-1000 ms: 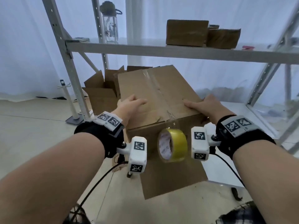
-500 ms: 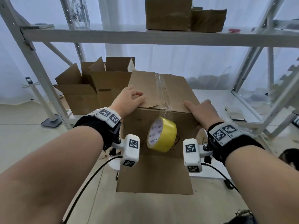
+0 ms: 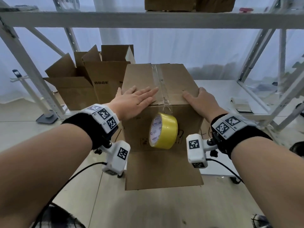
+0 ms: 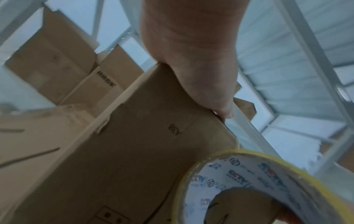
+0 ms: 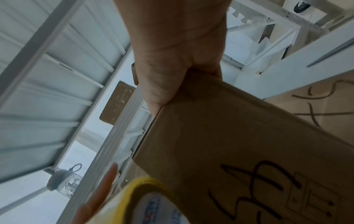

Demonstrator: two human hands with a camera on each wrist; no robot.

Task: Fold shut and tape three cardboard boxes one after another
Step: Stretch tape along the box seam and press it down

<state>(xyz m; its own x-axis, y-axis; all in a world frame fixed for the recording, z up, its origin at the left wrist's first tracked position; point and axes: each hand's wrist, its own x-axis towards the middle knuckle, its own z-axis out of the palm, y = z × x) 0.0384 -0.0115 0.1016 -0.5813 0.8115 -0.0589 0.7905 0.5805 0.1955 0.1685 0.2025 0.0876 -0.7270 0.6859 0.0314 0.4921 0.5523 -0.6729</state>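
The closed cardboard box (image 3: 158, 89) stands on the low white shelf (image 3: 218, 89) in front of the person, its top flaps folded together and a strip of clear tape (image 3: 160, 83) running along the seam. The strip comes over the near edge, between the two sets of fingers, and the yellow tape roll (image 3: 162, 131) hangs from it against the box's front face, below and between the wrists; no hand holds the roll. A loose flap sticks out from the bottom of the box toward the person, its underside hidden.

The left hand (image 3: 133, 102) lies flat on the top, fingers straight and spread, their tips reaching almost to the tape. The right hand (image 3: 199, 101) rests on the right near corner, fingers stretched forward on the top; in the right wrist view the thumb hooks over the box's edge, but how firmly it grips is hard to make out. Both wrist views are blurred and show mostly palm, with the roll cut off at the bottom edge.

Beyond the left fingertips, two open boxes (image 3: 79, 83) stand with their flaps up, their insides out of sight. Above the fingers, the upper shelf (image 3: 148, 18) carries more boxes, cropped by the frame's top.
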